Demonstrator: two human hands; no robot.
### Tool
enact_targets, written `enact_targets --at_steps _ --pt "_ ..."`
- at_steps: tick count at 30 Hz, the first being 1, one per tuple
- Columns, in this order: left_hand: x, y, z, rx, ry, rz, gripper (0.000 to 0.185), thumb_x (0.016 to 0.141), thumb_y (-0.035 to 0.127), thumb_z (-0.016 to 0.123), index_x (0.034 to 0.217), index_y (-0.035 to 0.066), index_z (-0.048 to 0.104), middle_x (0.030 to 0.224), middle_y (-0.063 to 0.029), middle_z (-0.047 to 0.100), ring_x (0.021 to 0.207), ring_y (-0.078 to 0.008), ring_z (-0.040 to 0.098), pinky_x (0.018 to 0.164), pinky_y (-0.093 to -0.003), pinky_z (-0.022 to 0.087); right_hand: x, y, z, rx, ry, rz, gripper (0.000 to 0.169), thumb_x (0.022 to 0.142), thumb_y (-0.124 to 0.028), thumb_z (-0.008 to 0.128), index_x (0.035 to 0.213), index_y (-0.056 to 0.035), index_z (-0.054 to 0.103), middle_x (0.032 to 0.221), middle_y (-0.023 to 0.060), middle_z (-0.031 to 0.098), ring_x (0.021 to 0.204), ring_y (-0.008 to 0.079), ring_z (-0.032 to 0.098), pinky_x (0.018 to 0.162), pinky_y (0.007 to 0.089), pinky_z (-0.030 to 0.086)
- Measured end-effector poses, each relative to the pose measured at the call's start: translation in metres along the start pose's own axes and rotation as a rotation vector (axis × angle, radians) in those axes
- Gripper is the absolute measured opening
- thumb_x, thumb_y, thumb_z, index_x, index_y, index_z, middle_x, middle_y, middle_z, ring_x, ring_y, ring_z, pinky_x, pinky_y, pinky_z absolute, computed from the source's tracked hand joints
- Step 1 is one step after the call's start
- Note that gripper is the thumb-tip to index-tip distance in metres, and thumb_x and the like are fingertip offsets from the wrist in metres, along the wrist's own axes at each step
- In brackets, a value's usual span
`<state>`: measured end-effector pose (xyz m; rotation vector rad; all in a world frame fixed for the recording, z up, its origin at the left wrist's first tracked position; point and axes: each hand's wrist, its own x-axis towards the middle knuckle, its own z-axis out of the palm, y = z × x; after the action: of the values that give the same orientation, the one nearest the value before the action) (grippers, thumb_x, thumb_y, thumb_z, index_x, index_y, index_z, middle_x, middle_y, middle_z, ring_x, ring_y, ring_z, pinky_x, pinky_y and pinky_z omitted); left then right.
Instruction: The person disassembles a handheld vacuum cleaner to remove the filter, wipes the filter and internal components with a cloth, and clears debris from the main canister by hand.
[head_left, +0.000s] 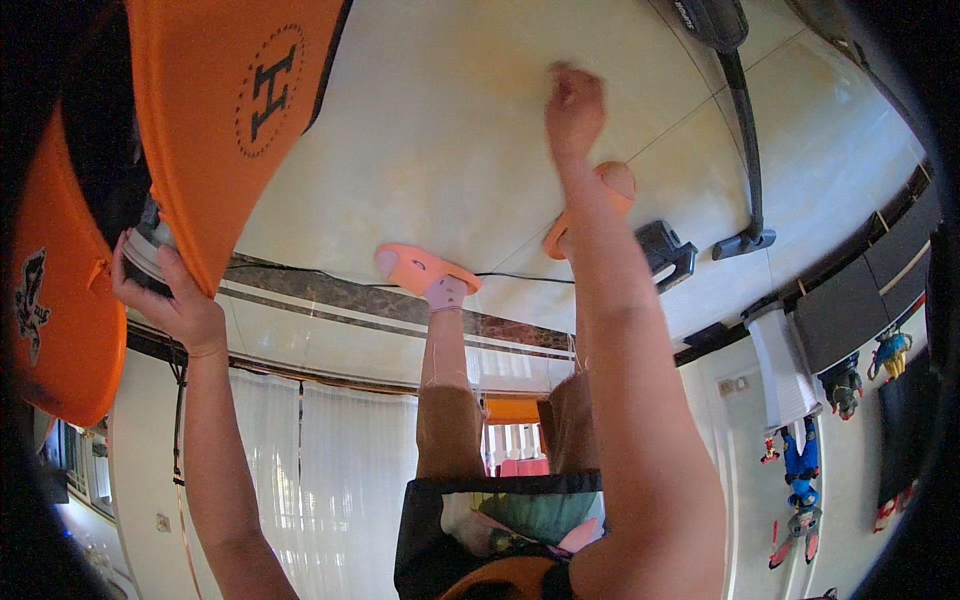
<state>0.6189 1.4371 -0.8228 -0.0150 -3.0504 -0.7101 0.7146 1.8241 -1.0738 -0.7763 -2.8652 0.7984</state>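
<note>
My left hand (176, 296) grips a white and dark object (150, 251) between thumb and fingers. It is partly hidden by the hand and by the near orange fabric cover (217, 112), which bears a dark letter emblem. My thumb is close against the lower edge of that cover. Over the pale tiled floor hangs my right hand (576, 112), blurred, with its fingers curled in. Something small and dark shows at its fingertips, too smeared to name.
Another orange cover (67, 300) stands at the far left. A stick vacuum cleaner (742, 135) lies to the right, near a black device (664, 251). A black cable (322, 273) crosses the floor by my orange slippers (424, 268). White curtains (315, 457) hang below.
</note>
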Motion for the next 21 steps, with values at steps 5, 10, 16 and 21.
enact_targets --at_steps 5,10,16,21 --pt "0.002 -0.002 0.003 -0.009 -0.002 -0.015 0.039 0.094 0.019 0.051 0.123 -0.004 0.038 0.123 -0.0165 0.045 0.115 -0.0268 0.043 0.101 -0.0375 0.03 -0.089 -0.038 0.012 0.09 -0.42 -0.014 0.027 0.073 0.004 0.057 0.093 -0.0127 0.067 0.099 0.0071 0.062 0.097 0.0279 0.058 0.08 0.0377 0.05" --pt "0.001 -0.002 0.002 0.043 0.01 -0.019 0.041 0.093 0.018 0.052 0.124 -0.003 0.039 0.123 -0.0168 0.046 0.114 -0.0266 0.044 0.101 -0.0362 0.031 -0.133 -0.036 0.003 0.087 -0.799 -0.13 0.027 0.074 0.006 0.056 0.093 -0.0107 0.067 0.097 0.0076 0.064 0.096 0.0273 0.059 0.081 0.036 0.051" --pt "0.001 -0.005 0.004 0.061 0.018 0.003 0.043 0.09 0.017 0.055 0.125 -0.004 0.04 0.122 -0.0174 0.048 0.113 -0.0284 0.046 0.1 -0.0373 0.033 -0.065 -0.01 -0.009 0.681 -0.452 0.665 0.015 0.08 0.005 0.06 0.092 -0.0018 0.066 0.091 0.0036 0.065 0.084 0.013 0.059 0.079 0.0262 0.049" --pt "0.003 -0.005 0.003 0.097 0.022 0.045 0.043 0.089 0.014 0.055 0.125 -0.004 0.04 0.122 -0.018 0.048 0.115 -0.0301 0.045 0.102 -0.0389 0.031 0.091 0.023 -0.031 1.137 0.129 0.794 0.022 0.087 0.004 0.054 0.109 0.0028 0.057 0.102 0.0098 0.061 0.092 0.0208 0.06 0.084 0.0337 0.052"
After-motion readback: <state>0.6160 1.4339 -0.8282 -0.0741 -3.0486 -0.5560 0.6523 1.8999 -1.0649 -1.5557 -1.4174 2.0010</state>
